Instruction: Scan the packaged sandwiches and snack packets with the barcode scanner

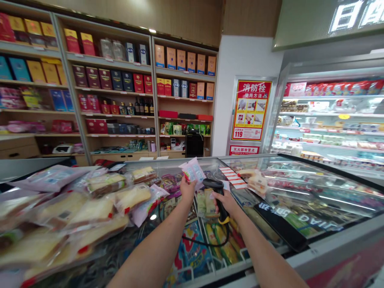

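My left hand (187, 189) pinches the lower edge of a pale pink plastic packet (193, 170) and holds it up over the freezer. Just to the right, my right hand (228, 203) is wrapped round the handle of a black and yellow barcode scanner (213, 183). The scanner's head is turned toward the packet, close beside it. From the handle a black cable (207, 244) loops down and to the left. Below both hands, bagged frozen goods (193, 244) show through the freezer top. Another pink packet (147, 206) lies left of my left forearm.
Bagged bread slices (87, 210) are heaped on the left of the freezer. A red-and-white label strip (234, 178), a bread pack (254, 182) and a black lettered bar (280, 224) lie to the right. Behind stand shelves of boxes (120, 80) and a lit chiller (330, 116).
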A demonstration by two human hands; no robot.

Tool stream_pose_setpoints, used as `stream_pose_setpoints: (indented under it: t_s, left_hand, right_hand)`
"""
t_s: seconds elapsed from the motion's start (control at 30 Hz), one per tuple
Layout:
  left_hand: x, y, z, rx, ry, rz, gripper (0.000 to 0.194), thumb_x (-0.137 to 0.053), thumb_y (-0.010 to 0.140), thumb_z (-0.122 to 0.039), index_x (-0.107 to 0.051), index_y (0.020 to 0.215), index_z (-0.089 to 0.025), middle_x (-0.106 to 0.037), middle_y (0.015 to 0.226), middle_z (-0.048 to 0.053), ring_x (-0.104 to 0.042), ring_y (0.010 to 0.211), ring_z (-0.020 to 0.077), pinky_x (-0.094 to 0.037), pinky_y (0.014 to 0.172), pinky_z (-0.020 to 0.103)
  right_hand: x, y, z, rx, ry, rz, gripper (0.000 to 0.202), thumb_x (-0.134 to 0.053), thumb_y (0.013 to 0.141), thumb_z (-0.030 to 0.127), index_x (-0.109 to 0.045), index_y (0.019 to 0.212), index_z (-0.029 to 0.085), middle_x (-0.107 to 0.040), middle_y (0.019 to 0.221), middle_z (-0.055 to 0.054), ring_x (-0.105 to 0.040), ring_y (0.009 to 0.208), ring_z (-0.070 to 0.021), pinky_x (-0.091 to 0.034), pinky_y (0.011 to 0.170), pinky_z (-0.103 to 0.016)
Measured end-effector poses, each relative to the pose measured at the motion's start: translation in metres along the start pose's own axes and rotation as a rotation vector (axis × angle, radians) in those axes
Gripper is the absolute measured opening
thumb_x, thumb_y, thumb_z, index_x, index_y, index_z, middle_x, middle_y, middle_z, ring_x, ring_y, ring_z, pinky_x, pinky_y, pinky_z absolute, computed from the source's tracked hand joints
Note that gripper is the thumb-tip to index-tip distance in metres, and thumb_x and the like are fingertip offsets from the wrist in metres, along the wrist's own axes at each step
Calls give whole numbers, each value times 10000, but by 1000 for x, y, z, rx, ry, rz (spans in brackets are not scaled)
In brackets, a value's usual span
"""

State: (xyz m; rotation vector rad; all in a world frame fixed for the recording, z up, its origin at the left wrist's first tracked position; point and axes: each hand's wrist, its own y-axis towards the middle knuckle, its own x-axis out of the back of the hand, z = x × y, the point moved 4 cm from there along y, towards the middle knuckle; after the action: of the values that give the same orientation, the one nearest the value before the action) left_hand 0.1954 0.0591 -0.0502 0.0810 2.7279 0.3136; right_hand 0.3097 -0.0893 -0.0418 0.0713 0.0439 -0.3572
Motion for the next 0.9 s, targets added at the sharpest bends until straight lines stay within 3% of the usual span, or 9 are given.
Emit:
stream_pose_setpoints:
  t_s: [0.2, 0.33, 0.47, 0.57, 0.77, 0.9]
  left_hand:
    - [8, -9, -10, 29, -12, -60, 359, -690, 597, -8, -632, 921, -151, -732, 897, 59, -681, 776, 167, -531, 747, 272]
    - [38, -4, -31, 40, 52, -89, 338, -712, 590, -36, -626, 898, -149, -725, 827, 40, -675, 729, 167, -533, 724, 279]
    - [87, 1, -69, -46, 122, -73, 351, -737, 585, -71, -640, 914, -144, -726, 835, 43, -681, 755, 175, -542, 756, 300]
    - [134, -1, -103, -70, 154, -81, 414, -761, 590, -106, -650, 988, -141, -730, 861, 60, -688, 771, 185, -555, 750, 313]
    - [241, -19, -168, -169, 373, -232, 518, -754, 626, -172, -624, 1127, -146, -723, 941, 79, -691, 848, 217, -553, 818, 364]
    - [288, -30, -198, -253, 634, -354, 556, -727, 656, -198, -589, 1193, -159, -708, 1044, 97, -671, 980, 257, -518, 912, 404]
  right_hand:
    - [-11, -1, 2, -2, 89, -18, 385, -739, 626, 491, -518, 724, 191, -550, 477, 54, -493, 340, -111, -474, 359, -267]
    - [-33, -6, 10, -17, 134, 20, 402, -759, 613, 480, -526, 770, 193, -558, 485, 60, -505, 348, -114, -469, 365, -259]
    - [-72, -10, 16, -8, 144, 125, 401, -754, 625, 492, -520, 768, 199, -565, 490, 59, -505, 344, -108, -473, 370, -254]
    - [-110, -14, 21, 10, 134, 224, 399, -742, 641, 503, -503, 753, 204, -563, 498, 59, -510, 348, -110, -481, 381, -260]
    - [-191, -33, 31, 32, 61, 520, 403, -734, 645, 504, -495, 761, 201, -562, 511, 64, -519, 368, -107, -485, 389, -257]
    - [-234, -46, 37, 46, 28, 654, 396, -721, 662, 495, -511, 808, 193, -569, 525, 69, -520, 365, -97, -484, 389, -242]
